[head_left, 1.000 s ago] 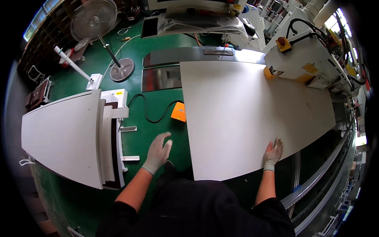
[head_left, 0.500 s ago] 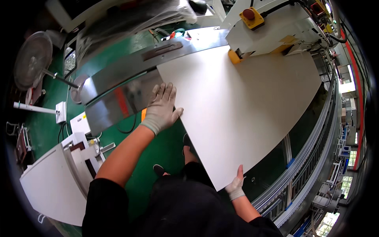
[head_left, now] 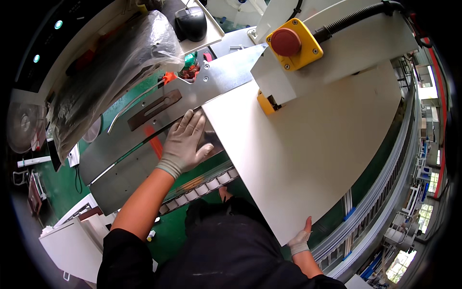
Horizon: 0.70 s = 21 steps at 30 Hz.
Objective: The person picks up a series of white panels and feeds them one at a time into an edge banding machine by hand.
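A large white board point(head_left: 308, 154) lies flat, its far part running under a machine head. My left hand point(head_left: 185, 144), in a pale work glove, lies palm down with fingers stretched out on the metal table point(head_left: 115, 178), by the board's left edge. Whether its fingertips touch that edge I cannot tell. At the board's near corner my right hand point(head_left: 301, 241), gloved too, grips the rim with the thumb up along the side; its other fingers are hidden beneath.
A red stop button on a yellow box point(head_left: 293, 44) sits on the white machine head point(head_left: 346, 43). Along the back runs a metal fence point(head_left: 226, 67) with a brown slotted piece point(head_left: 155, 110). Plastic sheeting point(head_left: 120, 72) and a black mouse point(head_left: 191, 23) are far left; a roller frame point(head_left: 385, 192) curves along the right.
My view has come closer to the machine. The board has slid rightward along the fence, with both hands keeping their places at its edge and corner.
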Available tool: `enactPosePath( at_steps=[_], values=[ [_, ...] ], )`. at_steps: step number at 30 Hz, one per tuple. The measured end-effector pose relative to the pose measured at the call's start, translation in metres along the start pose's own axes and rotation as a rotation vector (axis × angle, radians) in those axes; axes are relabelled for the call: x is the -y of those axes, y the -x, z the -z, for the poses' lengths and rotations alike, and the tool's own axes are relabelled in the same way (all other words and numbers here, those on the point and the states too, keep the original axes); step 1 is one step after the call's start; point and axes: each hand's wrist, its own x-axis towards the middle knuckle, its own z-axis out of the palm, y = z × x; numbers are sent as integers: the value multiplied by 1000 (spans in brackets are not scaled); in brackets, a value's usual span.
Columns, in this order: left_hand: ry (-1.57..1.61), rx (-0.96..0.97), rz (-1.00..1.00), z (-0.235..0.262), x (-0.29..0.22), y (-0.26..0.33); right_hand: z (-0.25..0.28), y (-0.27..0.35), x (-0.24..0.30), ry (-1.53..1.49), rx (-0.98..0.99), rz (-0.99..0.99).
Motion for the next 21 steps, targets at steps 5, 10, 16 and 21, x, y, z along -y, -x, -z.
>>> enactPosePath(
  at_steps=[5, 10, 16, 21],
  values=[
    [5, -21, -1, -1, 10, -6, -7, -33, 44, 25, 45, 25],
    [47, -50, -9, 8, 10, -6, 5, -62, 86, 87, 76, 112],
    [29, -125, -19, 2, -9, 1, 42, -117, 138, 63, 161, 241],
    [29, -212, -16, -7, -10, 11, 83, -167, 190, 139, -57, 600]
  ],
)
